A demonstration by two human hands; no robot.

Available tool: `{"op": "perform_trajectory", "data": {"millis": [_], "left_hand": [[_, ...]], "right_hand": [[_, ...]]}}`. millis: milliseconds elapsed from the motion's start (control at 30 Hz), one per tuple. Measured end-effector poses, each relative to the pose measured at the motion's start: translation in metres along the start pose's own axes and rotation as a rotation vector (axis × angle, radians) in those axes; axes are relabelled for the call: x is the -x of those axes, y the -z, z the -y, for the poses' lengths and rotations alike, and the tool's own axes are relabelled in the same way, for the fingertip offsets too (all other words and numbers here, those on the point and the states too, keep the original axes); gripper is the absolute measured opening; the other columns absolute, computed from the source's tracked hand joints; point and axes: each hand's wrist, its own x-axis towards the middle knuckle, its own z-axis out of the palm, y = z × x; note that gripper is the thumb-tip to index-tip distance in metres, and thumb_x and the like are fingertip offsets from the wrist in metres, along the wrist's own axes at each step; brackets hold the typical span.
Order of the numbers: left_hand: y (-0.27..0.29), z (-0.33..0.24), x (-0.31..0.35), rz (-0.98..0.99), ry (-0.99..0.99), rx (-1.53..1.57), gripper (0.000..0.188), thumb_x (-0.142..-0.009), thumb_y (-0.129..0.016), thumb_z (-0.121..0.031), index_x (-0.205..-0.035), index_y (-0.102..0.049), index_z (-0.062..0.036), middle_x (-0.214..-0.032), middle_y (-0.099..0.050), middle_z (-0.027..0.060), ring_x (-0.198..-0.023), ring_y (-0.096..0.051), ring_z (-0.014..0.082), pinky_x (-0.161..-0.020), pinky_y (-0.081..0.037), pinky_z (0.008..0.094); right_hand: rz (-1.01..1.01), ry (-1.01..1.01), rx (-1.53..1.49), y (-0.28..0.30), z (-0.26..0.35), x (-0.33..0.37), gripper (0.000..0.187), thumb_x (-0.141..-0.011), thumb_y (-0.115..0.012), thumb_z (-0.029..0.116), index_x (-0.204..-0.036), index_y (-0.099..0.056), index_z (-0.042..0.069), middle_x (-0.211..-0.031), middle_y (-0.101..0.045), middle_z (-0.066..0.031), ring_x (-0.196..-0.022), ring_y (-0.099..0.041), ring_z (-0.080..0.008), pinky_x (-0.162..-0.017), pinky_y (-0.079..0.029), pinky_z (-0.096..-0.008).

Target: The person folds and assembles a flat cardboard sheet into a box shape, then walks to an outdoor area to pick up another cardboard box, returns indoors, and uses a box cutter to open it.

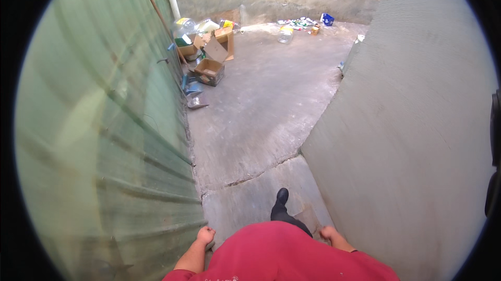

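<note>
My left hand (206,235) hangs low at my side, its fingers curled in, close to the green corrugated metal wall (130,176). Nothing shows in it. On the other side, my right hand (327,232) is also curled, near the grey plastered wall (407,124), with no object visible in its fingers. A dull brownish patch (309,217) lies beside the right hand; whether it is floor or a loose piece, I cannot tell. My dark boot (282,196) is forward on the concrete floor (250,129).
Cardboard boxes (210,71) and clear plastic bottles (185,26) are heaped along the left wall. A long wooden handle (156,9) leans there, with a dustpan (196,103) below. Scattered litter (301,23) and a blue bag (327,19) lie ahead. A crack (250,177) crosses the floor.
</note>
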Motion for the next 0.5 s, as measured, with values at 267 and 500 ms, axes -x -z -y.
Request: {"op": "perform_trajectory", "data": {"millis": [267, 500], "left_hand": [[0.018, -0.163, -0.066, 0.181, 0.0, -0.254, 0.038, -0.086, -0.069, -0.039, -0.096, -0.07, -0.0023, -0.096, -0.073, 0.0159, -0.093, -0.07, 0.0287, -0.085, -0.054, 0.0384], [0.036, -0.294, -0.152, 0.124, 0.108, 0.026, 0.038, -0.087, -0.065, -0.039, -0.101, -0.072, -0.005, -0.092, -0.074, 0.0147, -0.083, -0.07, 0.0284, -0.078, -0.056, 0.0391]], "right_hand": [[-0.614, 0.862, -0.626, 0.433, 0.422, -0.051, 0.036, -0.096, -0.062, 0.031, -0.071, -0.056, 0.005, -0.063, -0.056, -0.0011, -0.06, -0.051, -0.0102, -0.057, -0.045, -0.0305], [-0.814, 2.282, -0.407, 0.673, 0.653, 0.167, 0.018, -0.101, -0.047, 0.012, -0.097, -0.057, -0.002, -0.083, -0.061, -0.015, -0.071, -0.054, -0.0194, -0.062, -0.043, -0.0284]]}}
